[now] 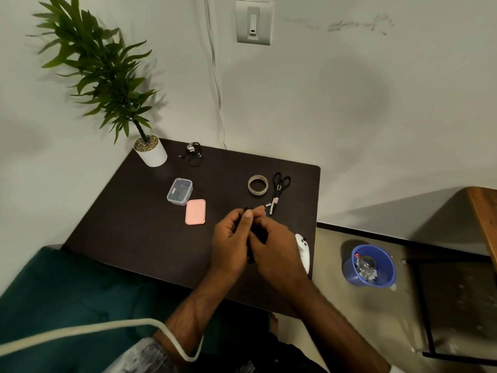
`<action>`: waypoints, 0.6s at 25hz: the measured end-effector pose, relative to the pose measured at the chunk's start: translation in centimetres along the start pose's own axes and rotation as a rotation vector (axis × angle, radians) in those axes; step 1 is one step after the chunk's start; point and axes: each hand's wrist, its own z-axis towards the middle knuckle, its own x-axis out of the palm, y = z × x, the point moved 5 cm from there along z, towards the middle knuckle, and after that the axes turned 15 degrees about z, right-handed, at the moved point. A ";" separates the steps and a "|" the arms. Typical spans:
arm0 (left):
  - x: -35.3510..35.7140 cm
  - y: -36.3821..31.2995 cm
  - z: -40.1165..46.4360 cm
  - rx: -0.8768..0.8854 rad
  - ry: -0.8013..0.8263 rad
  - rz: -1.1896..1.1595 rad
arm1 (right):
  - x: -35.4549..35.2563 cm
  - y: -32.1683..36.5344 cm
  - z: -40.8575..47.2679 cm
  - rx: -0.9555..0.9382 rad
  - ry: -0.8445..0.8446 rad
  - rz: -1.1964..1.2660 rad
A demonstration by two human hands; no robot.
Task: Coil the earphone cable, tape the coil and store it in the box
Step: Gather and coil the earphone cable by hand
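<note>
Head view puts the earphone cable (251, 232) right where I'm working: a dark bundle pinched between my two hands, held just above the near part of the counter (129, 230). My left hand (231, 238) has its grip closed around the bundle, thumb pressed on top; my right hand (277, 249) is closed on it from the other side, and a pale scrap at my right fingertips may be a piece of tape, though I cannot tell for sure. I judge this as the end of coiling or the start of taping; most of the cable is hidden by my fingers.

Beyond my hands lie the scissors (279, 192) and, just beside them, the tape roll (257, 185). To the left sits the clear box (179, 191), open, with its pink lid (195, 211) flat on the counter touching it. A second tangle of black cable (194, 154) lies far back near the potted plant (150, 152).

Next, I reckon the coil must stay pinched in one hand while the other wraps tape around it, then it goes left into the box.
</note>
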 end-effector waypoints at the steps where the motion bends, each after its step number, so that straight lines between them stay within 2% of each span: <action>1: 0.1 -0.3 -0.1 0.011 0.022 0.045 | -0.3 0.0 0.2 0.010 -0.010 0.021; 3: -0.1 -0.7 -0.1 0.016 0.068 0.151 | -1.0 -0.1 0.7 0.040 -0.008 0.058; 5: -0.2 -0.3 0.6 -0.051 0.131 0.263 | -1.8 -0.6 1.4 0.110 0.014 0.072; 6: -0.3 0.0 0.9 -0.115 0.169 0.259 | -2.1 -1.0 1.7 0.160 0.034 0.078; 9: -0.5 0.5 1.2 -0.317 0.274 0.042 | -3.0 -1.8 2.6 0.241 0.092 0.074; 10: -0.6 0.5 1.5 -0.309 0.289 0.095 | -3.1 -1.9 2.8 0.235 0.095 0.043; 12: -1.1 -0.9 2.0 -0.148 0.285 0.456 | -3.1 -1.9 3.0 0.200 0.083 -0.002; 14: -1.6 -2.8 1.7 0.034 0.173 0.726 | -2.7 -1.6 2.9 0.171 0.072 0.090; 15: -1.9 -3.9 1.3 0.096 0.103 0.762 | -2.5 -1.3 2.8 0.153 0.075 0.159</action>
